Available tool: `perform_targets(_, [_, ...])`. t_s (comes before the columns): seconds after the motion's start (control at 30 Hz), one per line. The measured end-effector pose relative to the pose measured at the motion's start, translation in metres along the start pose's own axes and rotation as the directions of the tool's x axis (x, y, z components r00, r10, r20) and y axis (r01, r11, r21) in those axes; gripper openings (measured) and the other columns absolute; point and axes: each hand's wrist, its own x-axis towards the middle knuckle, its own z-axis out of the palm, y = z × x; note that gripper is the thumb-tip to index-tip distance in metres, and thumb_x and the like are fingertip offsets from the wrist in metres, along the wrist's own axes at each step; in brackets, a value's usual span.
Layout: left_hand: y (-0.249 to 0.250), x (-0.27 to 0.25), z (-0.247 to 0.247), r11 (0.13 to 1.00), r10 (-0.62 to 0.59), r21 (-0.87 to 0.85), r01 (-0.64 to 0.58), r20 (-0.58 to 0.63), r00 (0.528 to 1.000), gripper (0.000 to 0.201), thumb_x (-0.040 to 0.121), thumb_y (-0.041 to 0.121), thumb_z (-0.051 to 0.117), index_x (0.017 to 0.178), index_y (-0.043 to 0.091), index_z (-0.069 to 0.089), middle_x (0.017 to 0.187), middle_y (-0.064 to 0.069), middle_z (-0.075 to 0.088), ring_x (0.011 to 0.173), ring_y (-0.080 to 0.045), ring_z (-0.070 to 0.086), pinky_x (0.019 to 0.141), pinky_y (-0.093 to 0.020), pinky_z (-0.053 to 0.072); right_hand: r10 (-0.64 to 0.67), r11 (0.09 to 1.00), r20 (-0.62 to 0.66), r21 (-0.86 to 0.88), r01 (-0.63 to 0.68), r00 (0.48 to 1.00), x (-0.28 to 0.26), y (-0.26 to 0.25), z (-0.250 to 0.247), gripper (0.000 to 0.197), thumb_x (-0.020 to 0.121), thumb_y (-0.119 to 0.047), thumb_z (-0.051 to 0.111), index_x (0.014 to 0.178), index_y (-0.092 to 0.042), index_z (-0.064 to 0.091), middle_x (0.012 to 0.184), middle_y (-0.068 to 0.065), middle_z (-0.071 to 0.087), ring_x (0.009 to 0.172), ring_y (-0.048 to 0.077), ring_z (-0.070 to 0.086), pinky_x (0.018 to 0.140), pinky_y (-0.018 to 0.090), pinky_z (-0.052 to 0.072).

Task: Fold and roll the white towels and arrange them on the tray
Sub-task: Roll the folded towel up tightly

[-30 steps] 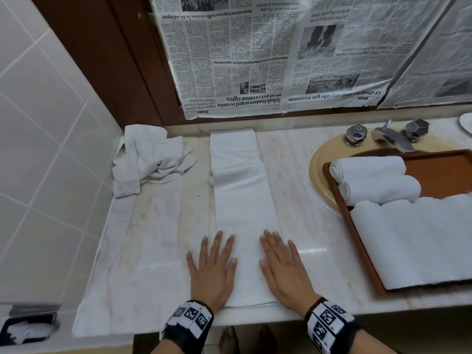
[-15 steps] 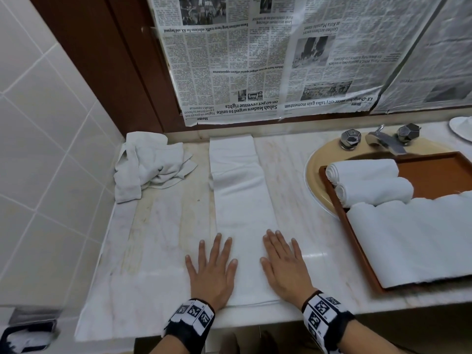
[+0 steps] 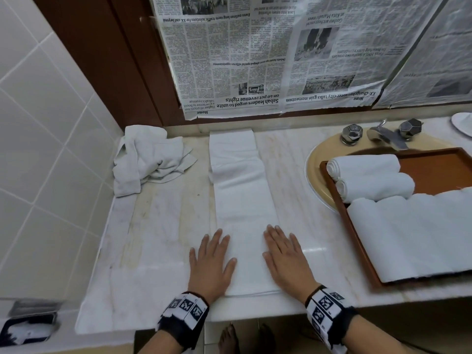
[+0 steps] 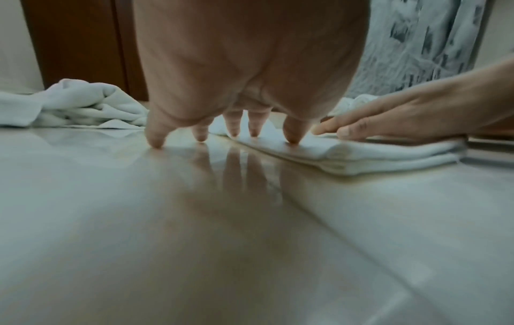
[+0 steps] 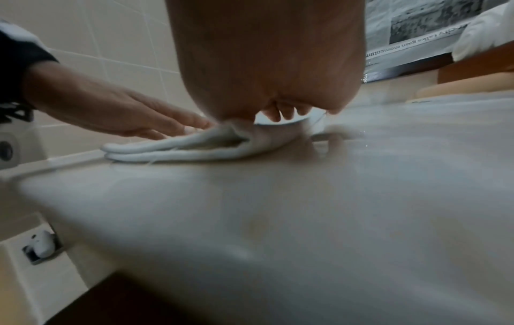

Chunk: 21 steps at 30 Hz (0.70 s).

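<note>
A white towel [image 3: 242, 200] lies folded into a long strip on the marble counter [image 3: 158, 226], running from the wall to the front edge. My left hand [image 3: 212, 259] presses flat on the strip's near left edge, fingers straight [image 4: 290, 134]. My right hand [image 3: 283, 259] lies flat on its near right edge. The strip's layered near end [image 5: 172, 147] shows in the right wrist view. The brown tray [image 3: 434, 162] sits over the sink at right. It holds two rolled white towels [image 3: 367, 164] and a wide flat white towel [image 3: 413, 233].
A crumpled white towel [image 3: 148, 159] lies at the counter's back left corner. Tiled wall [image 3: 46, 149] borders the left side. Newspaper [image 3: 268, 54] covers the wall behind. The faucet [image 3: 383, 134] and beige sink rim [image 3: 316, 159] stand at the back right. A small white dish [image 3: 463, 123] sits far right.
Both hands have stayed flat on the near end of the strip, sliding only slightly. The head view has shifted a little downward and left.
</note>
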Motion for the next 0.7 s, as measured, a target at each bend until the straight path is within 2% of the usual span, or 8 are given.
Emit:
perform_targets(0.03, [-0.003, -0.008, 0.002, 0.996, 0.067, -0.046, -0.070, -0.054, 0.996, 0.069, 0.090, 0.064, 0.026, 0.152, 0.034, 0.030, 0.163, 0.011, 0.018, 0.148, -0.019, 0.018, 0.118, -0.049, 0.023, -0.036, 0.999, -0.019, 0.033, 0.037, 0.999, -0.009, 0.000, -0.005, 0.052, 0.098, -0.037, 0.040, 0.142, -0.012, 0.050, 0.149, 0.005, 0.048, 0.137, 0.024, 0.047, 0.113, 0.040, 0.028])
perform_targets(0.1, [-0.009, -0.021, 0.008, 0.973, 0.205, -0.085, -0.215, -0.121, 0.971, 0.055, 0.088, 0.060, 0.050, 0.136, 0.034, 0.052, 0.144, 0.012, 0.046, 0.128, -0.015, 0.043, 0.102, -0.040, 0.040, -0.122, 0.986, -0.025, 0.112, 0.124, 0.992, -0.028, -0.002, -0.018, 0.041, 0.091, -0.041, 0.052, 0.124, -0.018, 0.061, 0.129, 0.002, 0.057, 0.117, 0.021, 0.058, 0.099, 0.037, 0.046])
perform_targets(0.17, [-0.011, -0.030, 0.015, 0.949, 0.301, -0.069, -0.309, -0.099, 0.948, 0.043, 0.083, 0.059, 0.058, 0.120, 0.036, 0.060, 0.122, 0.016, 0.055, 0.109, -0.011, 0.051, 0.088, -0.034, 0.044, -0.216, 0.967, 0.027, 0.146, 0.210, 0.976, -0.044, -0.005, -0.027, 0.033, 0.084, -0.045, 0.061, 0.108, -0.023, 0.062, 0.113, -0.004, 0.056, 0.099, 0.015, 0.056, 0.084, 0.031, 0.049])
perform_targets(0.23, [-0.011, -0.035, 0.020, 0.929, 0.363, -0.037, -0.368, -0.091, 0.927, 0.038, 0.080, 0.056, 0.062, 0.114, 0.038, 0.061, 0.110, 0.018, 0.056, 0.098, -0.007, 0.052, 0.081, -0.029, 0.041, -0.274, 0.958, 0.083, 0.107, 0.265, 0.958, -0.053, -0.006, -0.029, 0.032, 0.079, -0.044, 0.062, 0.104, -0.024, 0.060, 0.107, -0.006, 0.055, 0.094, 0.014, 0.055, 0.080, 0.028, 0.049])
perform_targets(0.3, [-0.009, -0.039, 0.023, 0.917, 0.398, 0.009, -0.399, -0.105, 0.912, 0.037, 0.078, 0.054, 0.063, 0.111, 0.039, 0.061, 0.106, 0.018, 0.057, 0.094, -0.007, 0.053, 0.077, -0.027, 0.040, -0.278, 0.960, 0.087, 0.048, 0.275, 0.957, -0.057, -0.007, -0.027, 0.029, 0.078, -0.039, 0.059, 0.103, -0.023, 0.061, 0.105, -0.005, 0.056, 0.092, 0.014, 0.055, 0.078, 0.027, 0.049])
perform_targets(0.5, [0.008, -0.045, 0.025, 0.917, 0.369, 0.226, -0.328, -0.170, 0.914, 0.030, 0.069, 0.034, 0.068, 0.098, 0.030, 0.066, 0.093, 0.012, 0.064, 0.084, -0.018, 0.061, 0.068, -0.035, 0.046, -0.226, 0.972, 0.033, -0.065, 0.227, 0.974, -0.052, -0.021, -0.022, 0.017, 0.079, -0.024, 0.053, 0.085, -0.014, 0.065, 0.088, 0.002, 0.061, 0.077, 0.022, 0.056, 0.065, 0.032, 0.047])
perform_targets(0.6, [0.019, -0.049, 0.026, 0.939, 0.290, 0.244, -0.242, -0.183, 0.939, 0.029, 0.070, 0.040, 0.061, 0.096, 0.028, 0.065, 0.091, 0.009, 0.063, 0.080, -0.020, 0.059, 0.064, -0.036, 0.045, -0.136, 0.991, 0.080, 0.004, 0.136, 0.987, -0.043, -0.025, -0.029, 0.024, 0.080, -0.029, 0.047, 0.083, -0.014, 0.065, 0.082, 0.002, 0.061, 0.073, 0.022, 0.056, 0.061, 0.033, 0.048])
perform_targets(0.7, [0.026, -0.049, 0.022, 0.956, 0.236, 0.218, -0.197, -0.170, 0.957, 0.027, 0.077, 0.050, 0.051, 0.087, 0.029, 0.065, 0.079, 0.011, 0.062, 0.071, -0.018, 0.058, 0.057, -0.034, 0.043, -0.065, 0.994, 0.213, 0.103, 0.044, 0.975, -0.034, -0.026, -0.043, 0.026, 0.089, -0.033, 0.042, 0.094, -0.015, 0.062, 0.086, -0.001, 0.060, 0.079, 0.018, 0.053, 0.067, 0.030, 0.043])
